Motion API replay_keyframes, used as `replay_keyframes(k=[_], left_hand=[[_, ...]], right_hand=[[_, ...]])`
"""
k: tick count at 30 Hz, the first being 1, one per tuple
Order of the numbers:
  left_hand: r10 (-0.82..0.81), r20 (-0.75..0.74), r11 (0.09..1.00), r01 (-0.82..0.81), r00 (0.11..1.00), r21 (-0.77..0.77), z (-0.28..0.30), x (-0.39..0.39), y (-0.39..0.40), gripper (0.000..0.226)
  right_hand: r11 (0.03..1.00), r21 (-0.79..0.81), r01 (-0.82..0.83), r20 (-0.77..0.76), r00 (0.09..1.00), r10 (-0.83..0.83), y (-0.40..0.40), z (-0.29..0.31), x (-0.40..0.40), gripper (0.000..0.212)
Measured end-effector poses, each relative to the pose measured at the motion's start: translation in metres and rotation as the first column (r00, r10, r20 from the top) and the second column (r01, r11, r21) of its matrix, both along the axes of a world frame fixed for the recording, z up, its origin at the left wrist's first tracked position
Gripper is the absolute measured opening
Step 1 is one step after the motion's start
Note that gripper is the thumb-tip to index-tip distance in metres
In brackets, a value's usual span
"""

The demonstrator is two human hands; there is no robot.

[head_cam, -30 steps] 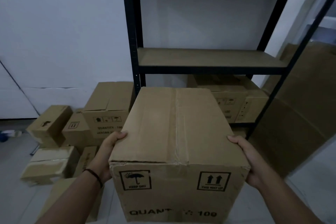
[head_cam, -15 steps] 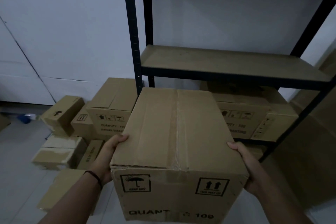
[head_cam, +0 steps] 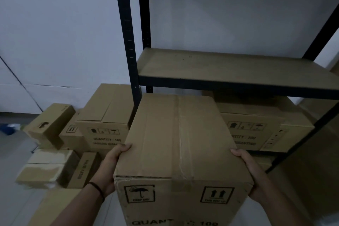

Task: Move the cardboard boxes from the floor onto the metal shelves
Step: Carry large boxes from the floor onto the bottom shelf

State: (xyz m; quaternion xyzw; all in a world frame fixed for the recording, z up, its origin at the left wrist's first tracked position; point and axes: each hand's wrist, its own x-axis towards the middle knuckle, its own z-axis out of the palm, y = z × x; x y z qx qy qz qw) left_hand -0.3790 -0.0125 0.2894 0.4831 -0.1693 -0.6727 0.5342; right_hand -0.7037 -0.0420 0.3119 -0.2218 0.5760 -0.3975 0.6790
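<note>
Gripping the cardboard box (head_cam: 181, 145) from both sides: left hand (head_cam: 110, 169) flat along the left wall with fingertips (head_cam: 124, 146) hooked over the top edge, right hand (head_cam: 254, 176) likewise on the right wall, fingers curled over the rim. Black band (head_cam: 96, 188) on the left wrist. Box held level in the air, taped seam running away from the camera, near face printed with an umbrella mark, an arrows mark and "QUANT… 100".

Compared with a second ago: same hold, unchanged finger placement. Box's far edge now close under the front rail of the bare shelf board (head_cam: 229, 68) of the metal shelves (head_cam: 126, 42), where earlier a wider gap lay between them. Shelf board larger and lower in view; upper crossbar gone from the top of the picture.

Behind, on the tier below, two boxes on the lower shelf (head_cam: 256, 128). To the left, a pile of boxes on the floor (head_cam: 104, 119), lying at mixed angles beside the upright.
</note>
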Motion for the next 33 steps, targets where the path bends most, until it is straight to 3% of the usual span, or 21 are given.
replay_keyframes(k=[10, 22, 30, 33], left_hand=[[-0.033, 0.012, 0.997, 0.032, 0.999, 0.074, -0.013, 0.012, -0.043, 0.032], [0.002, 0.062, 0.994, -0.009, 0.998, 0.108, -0.03, -0.001, -0.078, 0.035], [-0.012, 0.084, 0.991, 0.001, 0.996, 0.133, -0.042, -0.008, -0.101, 0.027], [-0.009, 0.057, 0.987, 0.0, 0.998, 0.158, -0.042, -0.008, -0.107, 0.026]], right_hand=[[0.999, -0.032, 0.028, 0.018, 0.999, -0.027, -0.037, -0.018, 0.011, 0.023], [0.999, 0.042, 0.019, 0.029, 0.999, -0.02, -0.079, -0.043, 0.003, 0.027], [0.994, 0.087, 0.064, 0.045, 0.997, -0.068, -0.094, -0.057, 0.002, 0.02], [0.992, 0.111, 0.057, 0.049, 0.997, -0.063, -0.095, -0.059, 0.003, 0.027]])
